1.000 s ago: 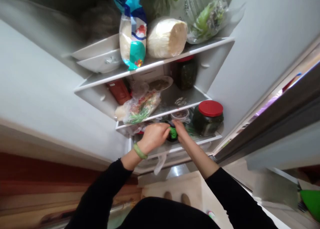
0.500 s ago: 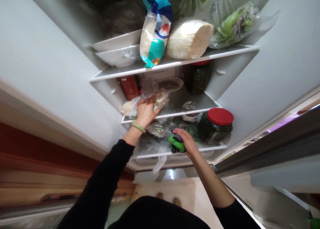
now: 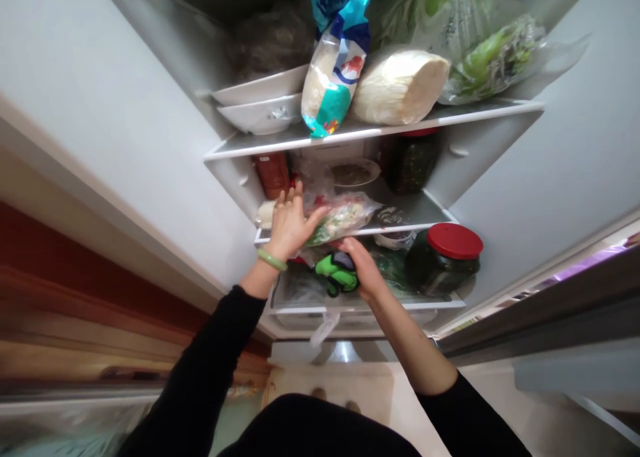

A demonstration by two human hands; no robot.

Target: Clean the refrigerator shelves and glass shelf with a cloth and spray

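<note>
I look up into an open fridge. My left hand [image 3: 289, 225], with a green bangle at the wrist, lies with fingers spread on a clear bag of vegetables [image 3: 343, 218] at the front of the middle shelf [image 3: 400, 228]. Just below, my right hand [image 3: 361, 268] is closed on a bright green and black object [image 3: 336, 274] over the lower shelf [image 3: 380, 305]. What that object is I cannot make out.
A dark jar with a red lid [image 3: 445, 258] stands to the right on the lower shelf. The top shelf holds stacked white bowls [image 3: 260, 104], a blue and white packet [image 3: 333, 77], a pale wrapped bundle [image 3: 400, 87] and bagged greens [image 3: 480, 44]. A red container [image 3: 271, 174], a plate [image 3: 355, 172] and another dark jar [image 3: 411, 160] sit further back on the middle shelf.
My left hand left the green object, rose to the middle shelf and settled on the bag of vegetables. My right hand kept the green object and lifted it slightly. The view tilted upward.
</note>
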